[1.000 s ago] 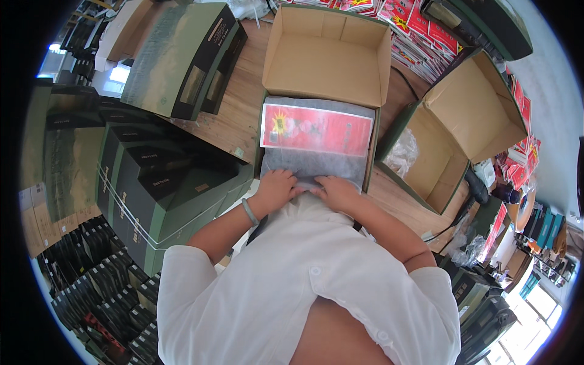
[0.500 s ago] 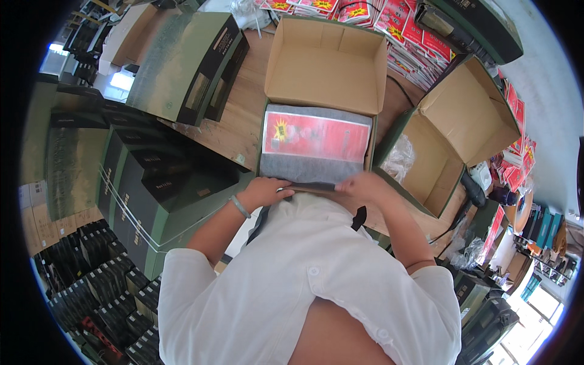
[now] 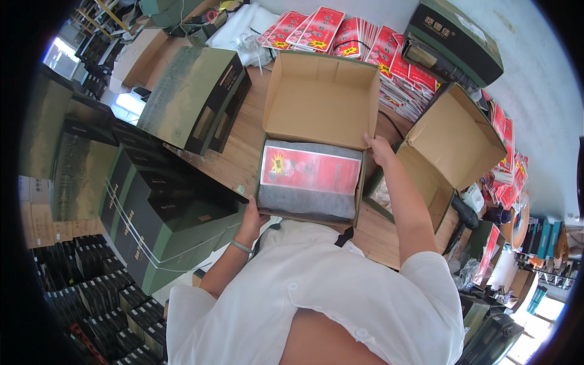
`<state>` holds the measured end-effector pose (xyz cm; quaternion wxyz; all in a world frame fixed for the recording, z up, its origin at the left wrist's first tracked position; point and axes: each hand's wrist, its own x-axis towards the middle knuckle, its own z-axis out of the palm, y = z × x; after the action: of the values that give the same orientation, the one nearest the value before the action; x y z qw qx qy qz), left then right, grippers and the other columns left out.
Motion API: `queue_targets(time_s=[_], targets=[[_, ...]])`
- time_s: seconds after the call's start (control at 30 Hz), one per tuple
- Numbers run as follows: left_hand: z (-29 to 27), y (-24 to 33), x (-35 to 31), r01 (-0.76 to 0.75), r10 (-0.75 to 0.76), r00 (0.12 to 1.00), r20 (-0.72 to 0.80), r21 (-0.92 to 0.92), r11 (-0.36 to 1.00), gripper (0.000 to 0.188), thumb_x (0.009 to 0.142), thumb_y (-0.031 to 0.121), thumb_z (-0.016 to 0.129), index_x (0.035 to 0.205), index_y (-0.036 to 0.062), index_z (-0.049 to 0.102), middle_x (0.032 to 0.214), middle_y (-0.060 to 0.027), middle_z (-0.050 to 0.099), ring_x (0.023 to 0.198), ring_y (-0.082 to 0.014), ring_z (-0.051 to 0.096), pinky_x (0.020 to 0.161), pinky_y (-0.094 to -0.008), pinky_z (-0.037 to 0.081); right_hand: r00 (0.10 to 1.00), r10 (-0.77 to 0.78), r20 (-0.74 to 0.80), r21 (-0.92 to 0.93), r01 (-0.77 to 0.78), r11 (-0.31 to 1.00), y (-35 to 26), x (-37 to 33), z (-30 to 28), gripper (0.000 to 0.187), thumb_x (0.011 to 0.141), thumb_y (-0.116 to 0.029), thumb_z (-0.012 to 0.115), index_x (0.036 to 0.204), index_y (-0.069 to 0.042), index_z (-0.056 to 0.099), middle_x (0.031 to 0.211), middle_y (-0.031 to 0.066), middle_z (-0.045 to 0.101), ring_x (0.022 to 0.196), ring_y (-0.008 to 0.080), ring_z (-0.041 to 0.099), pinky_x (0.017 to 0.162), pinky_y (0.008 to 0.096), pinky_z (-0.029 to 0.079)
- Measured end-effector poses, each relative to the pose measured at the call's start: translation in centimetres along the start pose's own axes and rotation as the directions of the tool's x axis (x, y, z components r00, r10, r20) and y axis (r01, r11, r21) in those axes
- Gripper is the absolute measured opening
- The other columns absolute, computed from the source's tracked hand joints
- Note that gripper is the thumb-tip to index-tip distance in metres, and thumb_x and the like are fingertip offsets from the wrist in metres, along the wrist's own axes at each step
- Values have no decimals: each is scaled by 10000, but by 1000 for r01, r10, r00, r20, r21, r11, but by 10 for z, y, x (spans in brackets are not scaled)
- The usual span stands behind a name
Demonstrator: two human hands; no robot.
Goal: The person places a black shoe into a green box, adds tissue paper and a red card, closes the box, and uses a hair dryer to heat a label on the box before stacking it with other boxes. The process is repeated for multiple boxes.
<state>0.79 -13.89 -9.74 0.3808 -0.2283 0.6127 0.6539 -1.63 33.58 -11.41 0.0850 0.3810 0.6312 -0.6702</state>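
Observation:
A shoebox-like cardboard box (image 3: 365,204) stands with its lid (image 3: 322,91) folded back, brown inside. Grey tissue paper (image 3: 307,205) fills it, and a red and pink printed packet (image 3: 311,170) with a yellow starburst lies flat on the tissue. At the box's near left corner, my left hand (image 3: 250,220) grips the side, thumb up; some fingers are hidden. My right hand (image 3: 380,151) pinches the lid's right edge close to the fold. To the right is a second open box (image 3: 435,179), with clear plastic (image 3: 381,193) inside, partly behind my right forearm.
Piles of red printed packets (image 3: 359,39) lie along the wall behind the box. Dark green closed boxes stand at the left (image 3: 188,97) and the far right (image 3: 453,39). A black hand-held tool (image 3: 465,213) rests beside the second box. Stacked boxes (image 3: 164,201) rise beside the table.
My right hand has left the box's near edge and reached up to the lid's right edge. My left hand has shifted to the near left corner. The whole view has moved slightly.

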Motion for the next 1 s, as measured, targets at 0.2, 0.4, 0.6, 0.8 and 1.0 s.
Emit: queue_targets(time_s=[0.2, 0.4, 0.6, 0.8, 1.0], targets=[[-27, 28, 20, 52, -27, 976, 216, -112, 992, 951, 887, 808, 209, 1489, 73, 264, 1413, -237, 461, 1281, -391, 491, 1104, -510, 319, 893, -450, 32, -22, 450, 893, 0, -35, -14, 376, 945, -200, 628, 1264, -9, 569, 1153, 49, 632, 1039, 145, 571, 903, 296, 454], [-28, 87, 15, -67, 67, 995, -79, 5, 998, 948, 891, 797, 256, 1502, 75, 320, 1457, -185, 457, 1368, -342, 384, 1161, -523, 152, 911, -408, 62, 38, 406, 913, 5, -98, -22, 559, 981, -307, 571, 1421, 14, 445, 1334, 115, 567, 1182, 170, 525, 980, 304, 429], [-9, 122, 14, -220, 142, 958, 250, 321, 921, 747, 984, 609, 382, 1509, 82, 312, 1470, -198, 441, 1392, -290, 370, 1128, -353, 281, 937, -266, -225, -358, 174, 917, 72, -183, 76, 788, 977, -446, 539, 1504, 39, 209, 1408, 280, 455, 1285, 372, 483, 1055, 404, 388], [21, 73, 56, -428, 555, 823, 120, 772, 469, 658, 999, 537, 399, 1459, 66, 380, 1258, -305, 568, 1167, -462, 548, 977, -466, 446, 882, -298, -365, -333, 175, 927, 104, -176, 103, 685, 979, -382, 550, 1439, 50, 284, 1295, 310, 523, 1212, 409, 530, 1020, 415, 413], [18, 69, 66, -433, 606, 787, 120, 807, 402, 623, 1001, 517, 410, 1443, 78, 409, 1163, -289, 627, 1094, -477, 582, 931, -484, 467, 863, -305, -402, -300, 190, 935, 109, -170, 103, 685, 975, -391, 553, 1442, 46, 308, 1273, 297, 550, 1187, 414, 548, 1014, 405, 427]])
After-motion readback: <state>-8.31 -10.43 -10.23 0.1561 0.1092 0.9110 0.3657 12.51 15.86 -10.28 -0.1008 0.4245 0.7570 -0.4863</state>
